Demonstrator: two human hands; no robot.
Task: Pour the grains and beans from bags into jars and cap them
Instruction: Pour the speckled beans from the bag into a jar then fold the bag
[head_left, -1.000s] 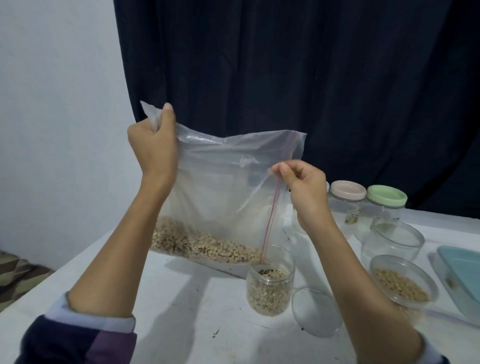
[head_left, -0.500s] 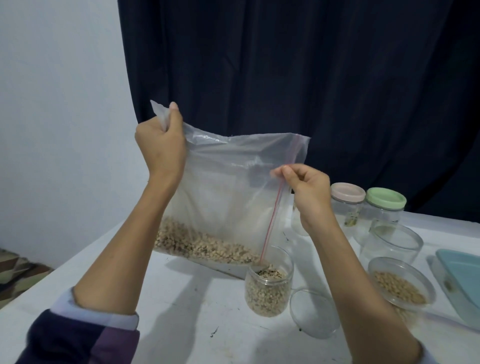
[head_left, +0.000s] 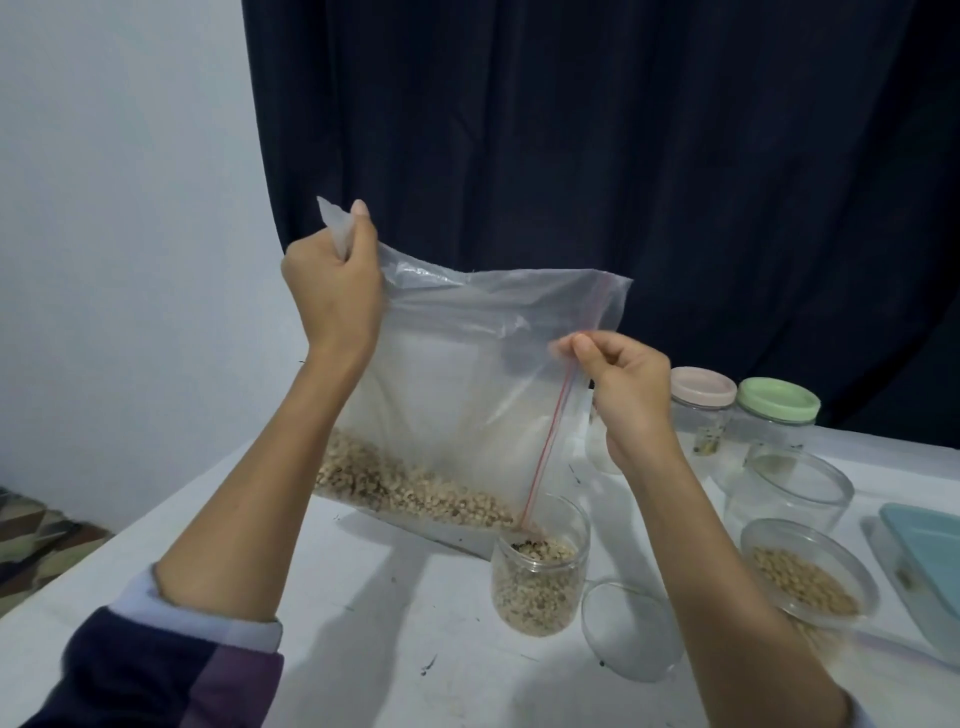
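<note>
Bag (head_left: 467, 374) tilted over jar (head_left: 540, 577)

You held the clear zip bag (head_left: 467, 384) tilted, its beans (head_left: 410, 488) banked low; its corner dipped into the open jar (head_left: 540, 577), nearly full; its clear lid (head_left: 631, 631) lay beside.

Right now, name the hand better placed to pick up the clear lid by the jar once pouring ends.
Probably the right hand: it pinches the bag directly above the clear lid; the left hand grips the far corner.
</note>
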